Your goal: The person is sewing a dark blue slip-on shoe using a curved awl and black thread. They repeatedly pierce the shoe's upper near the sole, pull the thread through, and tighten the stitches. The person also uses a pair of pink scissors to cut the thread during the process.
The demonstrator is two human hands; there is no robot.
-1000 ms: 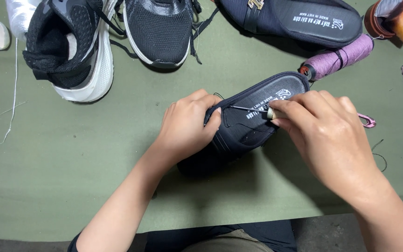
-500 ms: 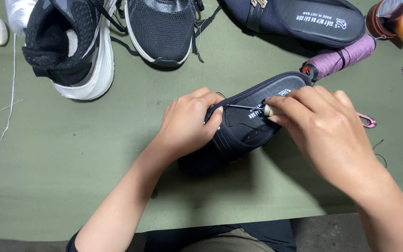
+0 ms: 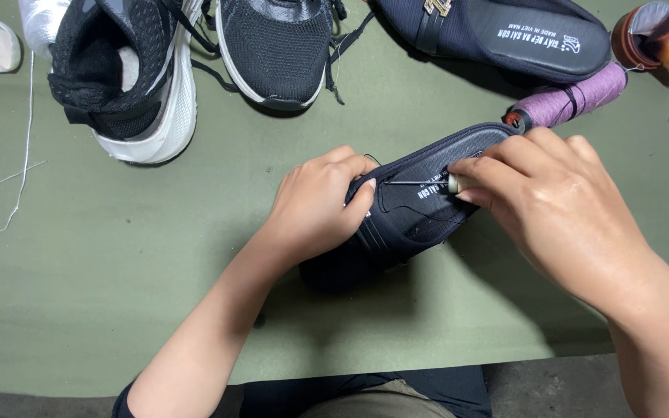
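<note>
**Two hands at a dark sandal on a green desk**

At the far left, around nine to ten o'clock, a loose white thread (image 3: 9, 186) trails across the green desk (image 3: 118, 310). Above it, at eleven o'clock, stands a black sneaker with a white sole (image 3: 129, 77), and just beside it toward twelve a second black sneaker (image 3: 276, 46).

At the centre, the left hand (image 3: 315, 205) wraps over the near side of a dark sandal (image 3: 420, 213), its grip clenched on the sandal's edge, thumb laid on the insole. The sandal lies tilted, its far end pointing to two o'clock.

To the right, the right hand (image 3: 559, 209) pinches the pale handle of a thin metal awl (image 3: 427, 183), its grip grasping that tool, whose point runs toward the left thumb across the insole.

At one o'clock lies a matching dark sandal (image 3: 505, 35); a purple thread spool (image 3: 571, 101) lies between the two sandals, touching the held one's far end.
</note>
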